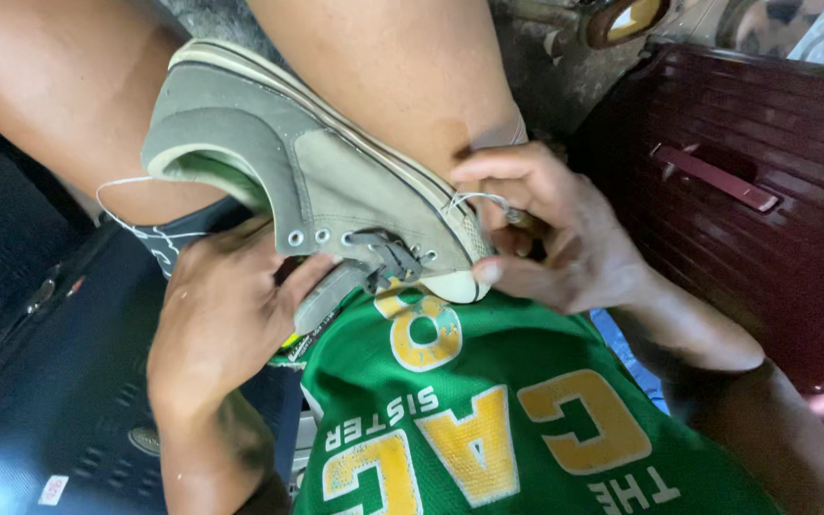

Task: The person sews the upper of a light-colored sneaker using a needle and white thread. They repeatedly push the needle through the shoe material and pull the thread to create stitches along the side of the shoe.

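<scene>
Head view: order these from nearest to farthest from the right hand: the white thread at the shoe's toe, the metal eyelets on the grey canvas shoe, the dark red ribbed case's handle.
1. White thread at the toe of the grey canvas shoe, pinched in the right hand.
2. Metal eyelets, leftward on the shoe's side, beside the left hand.
3. Handle of the dark red ribbed case, on the right.

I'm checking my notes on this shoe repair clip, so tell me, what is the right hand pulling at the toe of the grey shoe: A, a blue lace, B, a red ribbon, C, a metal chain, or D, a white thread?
D: the right hand pinches a thin white thread drawn taut from the sole edge of the grey shoe, which the left hand steadies.
</scene>
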